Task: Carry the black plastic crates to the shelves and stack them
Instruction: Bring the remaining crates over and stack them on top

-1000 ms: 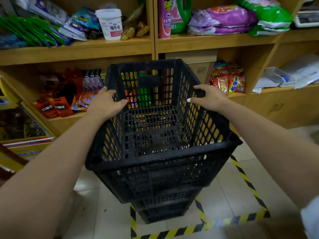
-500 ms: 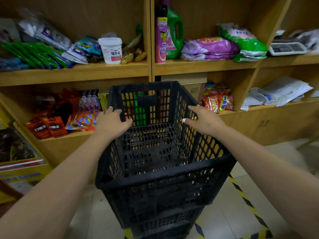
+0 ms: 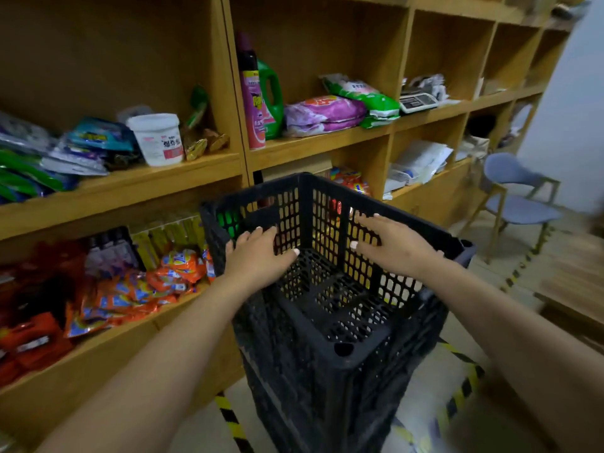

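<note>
- Top black crate (image 3: pixel 330 308) sits on the crate stack (image 3: pixel 323 400), on the floor just in front of the shelves (image 3: pixel 209 178).
- Left hand (image 3: pixel 261 256) and right hand (image 3: pixel 390 241): each grip spread, fingers lying on opposite rims, pinching nothing.
- Step judged: seating or releasing the crate. Next move calls for checking it nests square.

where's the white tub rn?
Head view, upper left: the white tub stands on the wooden shelf, between blue packets on its left and gold wrappers on its right.

A small shop: wooden shelves (image 3: pixel 157 178) of snack packets (image 3: pixel 137 295), detergent bottles (image 3: pixel 271 99), a weighing scale (image 3: pixel 418 101).
</note>
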The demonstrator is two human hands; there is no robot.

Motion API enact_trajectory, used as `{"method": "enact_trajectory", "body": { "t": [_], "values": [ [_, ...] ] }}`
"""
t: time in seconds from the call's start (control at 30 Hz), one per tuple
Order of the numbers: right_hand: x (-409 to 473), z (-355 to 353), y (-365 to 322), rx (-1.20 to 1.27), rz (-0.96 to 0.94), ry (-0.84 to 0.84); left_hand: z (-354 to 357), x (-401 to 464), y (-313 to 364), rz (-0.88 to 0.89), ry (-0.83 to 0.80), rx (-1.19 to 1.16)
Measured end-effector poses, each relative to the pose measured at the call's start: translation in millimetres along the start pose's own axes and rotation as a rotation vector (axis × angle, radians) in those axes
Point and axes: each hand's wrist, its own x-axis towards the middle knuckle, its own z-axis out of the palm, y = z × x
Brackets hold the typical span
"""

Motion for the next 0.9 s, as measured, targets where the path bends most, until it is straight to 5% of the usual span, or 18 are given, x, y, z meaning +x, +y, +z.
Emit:
{"method": "enact_trajectory", "body": {
  "t": [0.53, 0.77, 0.9],
  "values": [
    [-16, 19, -44, -0.07, 0.225, 0.035, -2, 82, -61, 0.222, -0.042, 0.064],
    [-14, 42, -65, -0.168, 0.419, 0.088, -1, 119, -71, 0.47, -0.102, 0.081],
    [-22, 53, -89, -0.303, 0.568, -0.045, -6, 139, -83, 0.659, -0.093, 0.11]
  ]
}}
